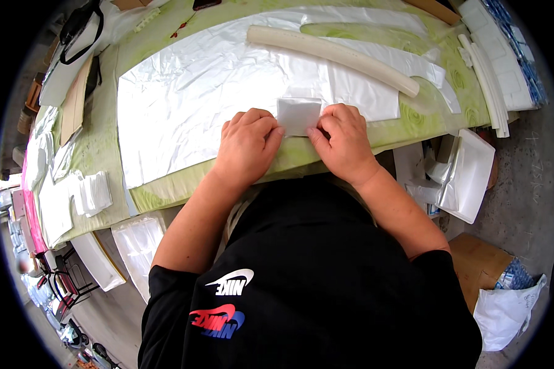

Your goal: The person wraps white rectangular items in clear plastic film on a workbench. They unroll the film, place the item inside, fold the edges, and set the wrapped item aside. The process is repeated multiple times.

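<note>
At the near edge of the green-patterned table [98, 147], a small white folded square [299, 115] lies on the edge of the large white plastic sheet [191, 104], and both hands are on it. The left hand [247, 146] is curled, fingertips pressing the square's left side; the right hand [343, 140] is likewise curled, thumb and fingers pinching its right side. By the look of it, the piece is being folded or flattened. The next move probably calls for even pressure along the crease without dragging the slippery sheet beneath.

Beyond the square, a long cream foam tube [332, 56] lies slantwise across the sheet, close enough to hinder any push forward. Left of the square, well apart, sits a stack of small white pieces [91, 193]. Right of it, off the table edge, white foam trays [468, 175] lean together.
</note>
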Tool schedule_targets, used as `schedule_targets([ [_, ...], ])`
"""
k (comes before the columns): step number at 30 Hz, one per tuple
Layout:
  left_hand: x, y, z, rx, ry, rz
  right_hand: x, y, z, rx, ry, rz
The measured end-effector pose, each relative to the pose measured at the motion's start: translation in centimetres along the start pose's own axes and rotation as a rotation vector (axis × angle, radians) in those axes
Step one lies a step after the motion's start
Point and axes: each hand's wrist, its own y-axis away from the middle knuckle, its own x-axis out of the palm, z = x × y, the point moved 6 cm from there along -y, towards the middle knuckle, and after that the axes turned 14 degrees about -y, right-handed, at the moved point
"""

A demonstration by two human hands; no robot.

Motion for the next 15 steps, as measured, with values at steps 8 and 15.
schedule_targets([
  [8, 0.2, -1.2, -0.4, -0.032, -0.065, -0.083, 0.8, -0.7, -0.4, 0.06, 0.119, -0.004],
  [15, 0.5, -1.6, -0.6, 0.062, -0.123, -0.109, 0.9, -1.3, -0.5, 0.076, 0.19, 0.061],
])
